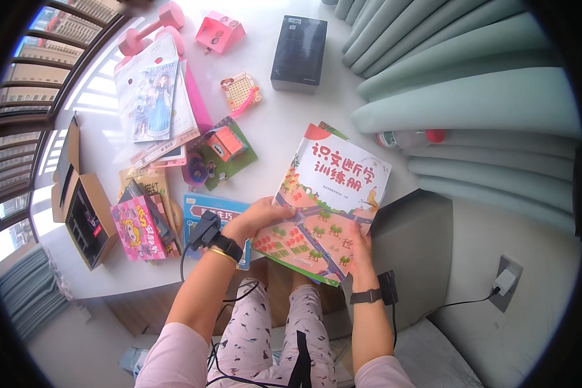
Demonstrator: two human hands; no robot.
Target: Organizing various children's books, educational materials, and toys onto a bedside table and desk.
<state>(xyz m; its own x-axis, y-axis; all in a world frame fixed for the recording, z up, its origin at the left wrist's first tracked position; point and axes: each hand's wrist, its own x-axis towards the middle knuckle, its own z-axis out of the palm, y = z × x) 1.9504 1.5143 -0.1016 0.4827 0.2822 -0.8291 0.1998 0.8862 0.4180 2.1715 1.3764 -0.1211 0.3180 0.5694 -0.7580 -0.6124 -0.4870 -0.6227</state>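
Observation:
Both hands grip a stack of workbooks (pixel 320 208) held tilted over the front edge of the white desk. The top one has a white and pink cover with red Chinese characters and drawn trees; edges of green-covered books show beneath it. My left hand (pixel 262 213) holds the left side, thumb on the cover. On the lower right side is my right hand (pixel 361 247), its other fingers hidden under the stack. Partly behind my left wrist lies a blue book (pixel 218 206) at the desk's front edge.
A pink box (pixel 138 228) and an open cardboard box (pixel 89 218) stand at the left. Farther back are papers (pixel 150 97), pink dumbbells (pixel 148 31) and a black box (pixel 298 53). A plastic bottle (pixel 410 139) lies by the green curtain (pixel 465 102). Cables hang from my wrists.

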